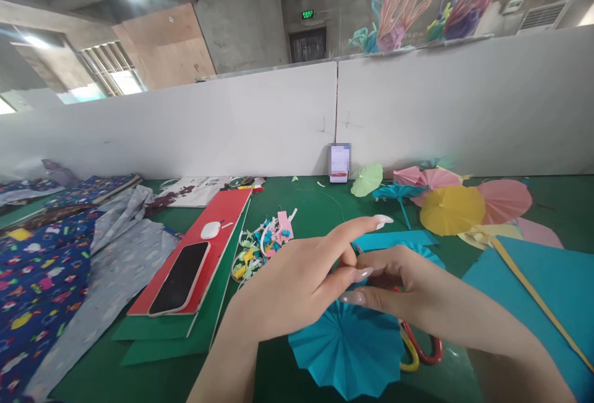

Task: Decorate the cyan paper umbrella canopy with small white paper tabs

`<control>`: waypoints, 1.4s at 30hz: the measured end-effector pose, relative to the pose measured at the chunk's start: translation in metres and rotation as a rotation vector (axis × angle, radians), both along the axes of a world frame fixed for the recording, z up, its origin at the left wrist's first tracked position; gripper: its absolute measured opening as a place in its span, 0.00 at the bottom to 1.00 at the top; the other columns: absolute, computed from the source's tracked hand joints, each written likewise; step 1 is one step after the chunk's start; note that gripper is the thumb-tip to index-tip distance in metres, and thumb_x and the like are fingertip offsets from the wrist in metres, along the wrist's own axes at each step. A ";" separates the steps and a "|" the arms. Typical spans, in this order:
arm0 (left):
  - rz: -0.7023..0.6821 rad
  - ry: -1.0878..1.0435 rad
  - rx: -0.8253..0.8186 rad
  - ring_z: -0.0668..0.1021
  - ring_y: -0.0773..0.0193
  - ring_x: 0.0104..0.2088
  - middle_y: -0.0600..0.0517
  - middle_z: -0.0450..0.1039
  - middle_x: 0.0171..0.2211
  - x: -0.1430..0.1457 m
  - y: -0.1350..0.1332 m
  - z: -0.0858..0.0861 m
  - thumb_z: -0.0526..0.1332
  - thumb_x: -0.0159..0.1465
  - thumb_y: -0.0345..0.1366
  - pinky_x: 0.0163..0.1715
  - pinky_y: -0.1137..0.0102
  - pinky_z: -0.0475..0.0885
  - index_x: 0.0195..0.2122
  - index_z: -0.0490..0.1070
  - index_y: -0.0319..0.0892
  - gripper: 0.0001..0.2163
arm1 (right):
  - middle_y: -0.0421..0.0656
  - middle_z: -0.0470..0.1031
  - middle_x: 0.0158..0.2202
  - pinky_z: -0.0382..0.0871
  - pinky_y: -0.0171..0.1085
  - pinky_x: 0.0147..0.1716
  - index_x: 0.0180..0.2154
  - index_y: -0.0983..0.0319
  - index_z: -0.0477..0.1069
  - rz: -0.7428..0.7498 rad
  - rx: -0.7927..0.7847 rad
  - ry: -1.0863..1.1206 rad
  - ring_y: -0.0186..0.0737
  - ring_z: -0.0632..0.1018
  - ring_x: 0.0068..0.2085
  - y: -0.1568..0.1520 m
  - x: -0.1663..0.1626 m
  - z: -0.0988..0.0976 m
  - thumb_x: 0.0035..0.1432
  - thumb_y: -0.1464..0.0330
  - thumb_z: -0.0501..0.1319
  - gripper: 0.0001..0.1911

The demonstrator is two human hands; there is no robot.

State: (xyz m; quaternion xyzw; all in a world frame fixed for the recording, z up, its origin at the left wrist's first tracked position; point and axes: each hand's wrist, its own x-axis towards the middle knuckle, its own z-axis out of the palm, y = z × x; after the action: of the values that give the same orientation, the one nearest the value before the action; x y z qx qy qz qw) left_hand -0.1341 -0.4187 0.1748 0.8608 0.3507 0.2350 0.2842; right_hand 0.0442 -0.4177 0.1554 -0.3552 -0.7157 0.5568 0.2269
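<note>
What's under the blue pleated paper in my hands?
Beyond the right edge of the blue pleated paper, part of a red handle and a yellow handle shows against the green table. The paper covers whatever else lies beneath.

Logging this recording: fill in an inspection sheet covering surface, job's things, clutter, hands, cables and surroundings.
Surface: green tabletop.
Job's things: blue pleated paper disc, front centre; yellow pleated paper disc among others at right; flat blue paper sheet, far right.
Clutter: dark-screened phone in pale pink case on red board; multicoloured paper scraps; navy patterned cloth; red-and-yellow looped handles beside the blue disc.
Hands: left hand and right hand, fingertips gathered over the blue disc's far edge; grip hidden.
Cables: nothing seen.
Surroundings: white upright partition; lit green exit sign beyond.
</note>
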 end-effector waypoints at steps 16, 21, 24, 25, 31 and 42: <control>0.035 0.023 -0.031 0.69 0.71 0.25 0.58 0.68 0.29 -0.001 0.001 -0.001 0.48 0.68 0.28 0.23 0.76 0.61 0.61 0.46 0.57 0.23 | 0.40 0.74 0.29 0.65 0.33 0.24 0.42 0.53 0.76 -0.051 0.069 -0.070 0.36 0.70 0.28 0.001 0.005 -0.002 0.57 0.59 0.59 0.13; 0.027 0.015 -0.036 0.69 0.71 0.24 0.57 0.68 0.29 -0.001 0.001 0.000 0.47 0.68 0.29 0.20 0.77 0.60 0.61 0.48 0.56 0.22 | 0.39 0.74 0.29 0.65 0.31 0.24 0.44 0.51 0.75 -0.095 0.136 -0.114 0.35 0.70 0.29 -0.001 0.010 -0.007 0.59 0.59 0.57 0.13; 0.036 0.010 -0.034 0.68 0.71 0.24 0.58 0.67 0.29 -0.001 0.001 -0.001 0.47 0.68 0.29 0.21 0.76 0.60 0.60 0.48 0.58 0.22 | 0.39 0.75 0.32 0.66 0.31 0.25 0.45 0.51 0.74 -0.057 0.119 -0.083 0.35 0.71 0.30 0.000 0.009 -0.007 0.59 0.60 0.57 0.13; 0.037 0.005 -0.035 0.68 0.71 0.24 0.58 0.67 0.29 -0.001 0.001 -0.001 0.47 0.68 0.29 0.21 0.76 0.60 0.60 0.48 0.58 0.22 | 0.39 0.75 0.32 0.67 0.31 0.26 0.45 0.51 0.74 -0.051 0.116 -0.078 0.35 0.71 0.30 0.000 0.010 -0.007 0.59 0.60 0.57 0.13; 0.012 -0.026 -0.028 0.68 0.71 0.25 0.58 0.66 0.29 -0.002 0.002 -0.003 0.49 0.67 0.28 0.22 0.76 0.60 0.60 0.49 0.58 0.23 | 0.40 0.75 0.31 0.66 0.32 0.24 0.45 0.52 0.74 -0.057 0.139 -0.101 0.38 0.73 0.31 0.001 0.013 -0.013 0.58 0.61 0.58 0.14; 0.013 -0.021 -0.049 0.69 0.72 0.26 0.60 0.65 0.29 -0.003 0.003 -0.003 0.49 0.67 0.29 0.25 0.76 0.62 0.59 0.48 0.62 0.23 | 0.39 0.72 0.25 0.65 0.32 0.21 0.45 0.52 0.75 -0.078 0.182 -0.126 0.36 0.70 0.26 0.001 0.011 -0.011 0.58 0.60 0.58 0.14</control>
State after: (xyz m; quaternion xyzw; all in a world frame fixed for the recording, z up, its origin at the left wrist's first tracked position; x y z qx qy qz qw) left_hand -0.1366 -0.4155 0.1716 0.8489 0.3586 0.2374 0.3074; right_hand 0.0548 -0.4166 0.1446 -0.3951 -0.7619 0.4567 0.2341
